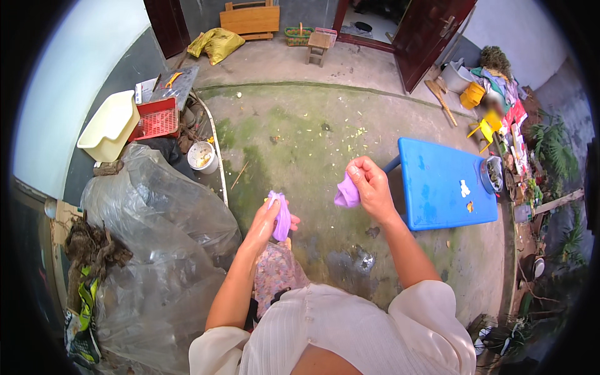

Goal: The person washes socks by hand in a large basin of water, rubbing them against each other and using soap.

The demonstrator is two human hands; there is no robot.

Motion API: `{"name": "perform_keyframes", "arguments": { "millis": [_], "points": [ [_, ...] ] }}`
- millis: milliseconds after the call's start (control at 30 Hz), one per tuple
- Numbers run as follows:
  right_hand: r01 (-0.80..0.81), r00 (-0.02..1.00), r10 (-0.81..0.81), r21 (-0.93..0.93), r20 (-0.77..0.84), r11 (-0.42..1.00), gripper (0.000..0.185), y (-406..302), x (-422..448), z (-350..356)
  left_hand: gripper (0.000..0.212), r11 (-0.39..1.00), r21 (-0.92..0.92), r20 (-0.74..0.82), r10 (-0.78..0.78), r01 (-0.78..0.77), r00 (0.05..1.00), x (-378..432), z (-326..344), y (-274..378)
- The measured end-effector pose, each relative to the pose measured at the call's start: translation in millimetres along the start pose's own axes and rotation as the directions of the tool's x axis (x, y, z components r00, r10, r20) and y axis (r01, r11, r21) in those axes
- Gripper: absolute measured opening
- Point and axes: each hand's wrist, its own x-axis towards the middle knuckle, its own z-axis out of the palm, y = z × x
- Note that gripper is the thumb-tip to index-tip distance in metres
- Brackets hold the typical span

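My left hand (pixel 268 222) holds a small, limp purple cloth item (pixel 281 220) between thumb and fingers, with its folds hanging down. A second purple cloth item (pixel 347 193) of similar colour is pinched in my right hand (pixel 368 183), bunched and partly covered by the palm. Both could be socks, but the folds do not settle that. The two hands are apart, raised over the mossy concrete floor (pixel 300 154). My right hand is just left of the blue plastic table (pixel 440 187).
Left, a clear plastic sheet (pixel 168 229) covers a heap beside a white bucket (pixel 203 157) and a red plastic basket (pixel 157 119). On the table are a blue container (pixel 490 174) and white scraps (pixel 464 188). A wooden stool (pixel 318 47) stands near the open door (pixel 433 40).
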Motion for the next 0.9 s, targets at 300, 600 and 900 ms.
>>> {"name": "perform_keyframes", "arguments": {
  "millis": [300, 600, 900],
  "points": [
    [-0.355, 0.923, 0.291, 0.262, 0.253, 0.897, 0.019, 10, 150, -6, 0.038, 0.981, -0.158, 0.229, 0.144, -0.11, 0.963, 146, 40, 112],
    [-0.258, 0.959, 0.281, 0.292, -0.039, 0.921, 0.044, 48, 249, -92, 0.028, 0.994, -0.07, 0.173, 0.089, -0.078, 0.981, 337, 97, 141],
    [-0.13, 0.907, 0.172, 0.134, -0.384, 0.982, 0.017, 85, 392, -262, 0.031, 0.994, 0.018, 0.141, 0.108, -0.112, 0.984, 520, 157, 210]
  ]
}}
